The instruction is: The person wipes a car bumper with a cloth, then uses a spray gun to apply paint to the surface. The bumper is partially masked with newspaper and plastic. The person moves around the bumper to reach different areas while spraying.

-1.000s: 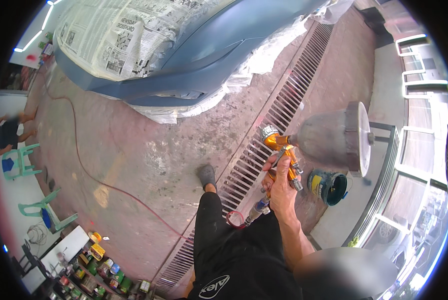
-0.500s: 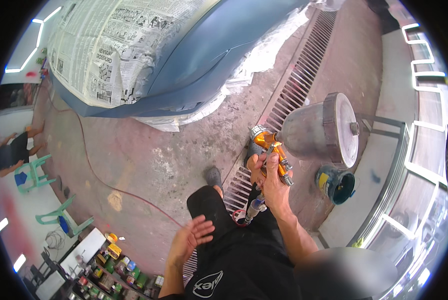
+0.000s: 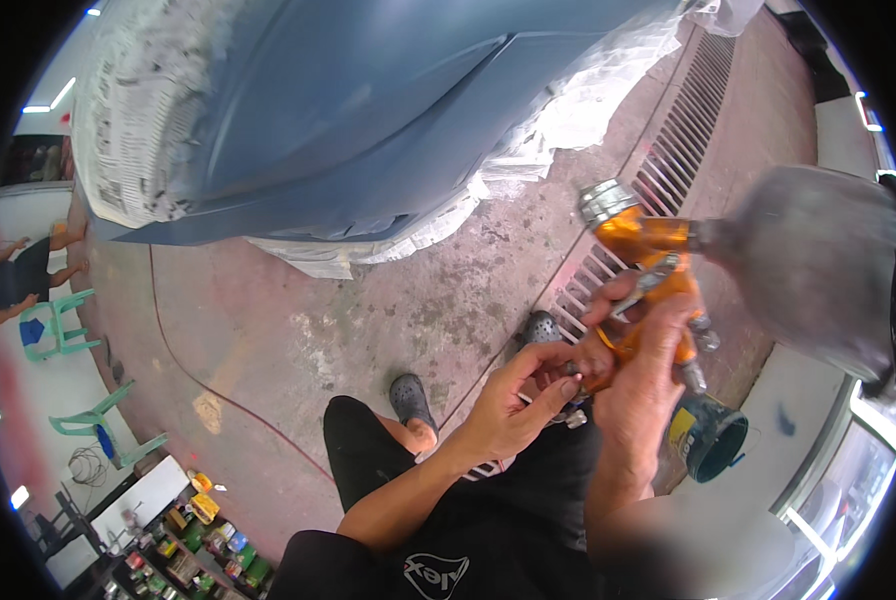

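Spray gun (image 3: 623, 232), orange body with silver head and fittings: held up above the drain grate (image 3: 688, 125), in front of the person, head pointing up and left toward a blue-grey vehicle panel (image 3: 368, 130).

Right hand (image 3: 648, 380): grip clamped around the gun's handle, fingers near the silver trigger. Left hand (image 3: 513, 405): at the handle's lower end, thumb and fingers close together by a small fitting; cannot tell whether this grip is clamped on it.

Containers:
- Cup (image 3: 818, 260), grey and cloudy, joined to the gun and tilted well over toward the right. Outline blurred; contents cannot be made out.
- Bucket (image 3: 703, 430), dark teal with a yellow label, on the floor beyond the right wrist. Mouth uncovered and facing right; interior dark, contents not readable.
- Cans and bottles (image 3: 188, 560), mixed colours, crowded at lower left beside a white-topped desk (image 3: 133, 505). Too small to tell what they hold.
- Yellow container (image 3: 204, 507), near the desk's corner; contents unclear.

Surroundings: newspaper (image 3: 143, 130) covers part of the vehicle; white masking sheet (image 3: 608, 110) hangs along its lower edge. Thin red hose (image 3: 178, 350) curves over the floor. Green chairs (image 3: 60, 330) and another person (image 3: 28, 270) at far left.
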The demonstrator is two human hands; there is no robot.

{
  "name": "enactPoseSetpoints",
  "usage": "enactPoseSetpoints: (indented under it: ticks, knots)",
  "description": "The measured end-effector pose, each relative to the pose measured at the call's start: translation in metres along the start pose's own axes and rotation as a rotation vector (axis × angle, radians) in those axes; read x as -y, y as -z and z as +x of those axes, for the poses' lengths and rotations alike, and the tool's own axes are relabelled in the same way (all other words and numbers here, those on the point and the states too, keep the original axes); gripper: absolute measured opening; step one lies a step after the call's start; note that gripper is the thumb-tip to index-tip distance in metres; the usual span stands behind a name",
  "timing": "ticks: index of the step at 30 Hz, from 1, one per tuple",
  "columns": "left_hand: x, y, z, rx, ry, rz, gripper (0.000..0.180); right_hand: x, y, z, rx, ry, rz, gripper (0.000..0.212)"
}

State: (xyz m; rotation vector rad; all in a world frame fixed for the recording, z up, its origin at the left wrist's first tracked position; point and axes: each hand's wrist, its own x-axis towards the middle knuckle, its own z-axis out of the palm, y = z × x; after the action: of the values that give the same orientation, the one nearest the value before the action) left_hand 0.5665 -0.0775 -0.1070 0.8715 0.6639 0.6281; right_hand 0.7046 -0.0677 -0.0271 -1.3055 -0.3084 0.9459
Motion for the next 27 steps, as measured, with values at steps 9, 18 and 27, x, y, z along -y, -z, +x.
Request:
enactPoseSetpoints:
  ticks: [9,18,27]
  knots:
    - [0.121,0.097,0.046,0.191,-0.262,0.16,0.021,-0.129,0.025,0.023,0.012,0.149,0.005,0.073]
    - [0.139,0.169,0.025,0.247,-0.453,0.531,0.054,-0.158,0.008,-0.003,-0.155,0.143,0.029,0.069]
    - [0.192,0.459,-0.207,-0.861,0.378,0.964,0.066,-0.14,0.02,-0.009,-0.036,0.219,-0.102,0.063]
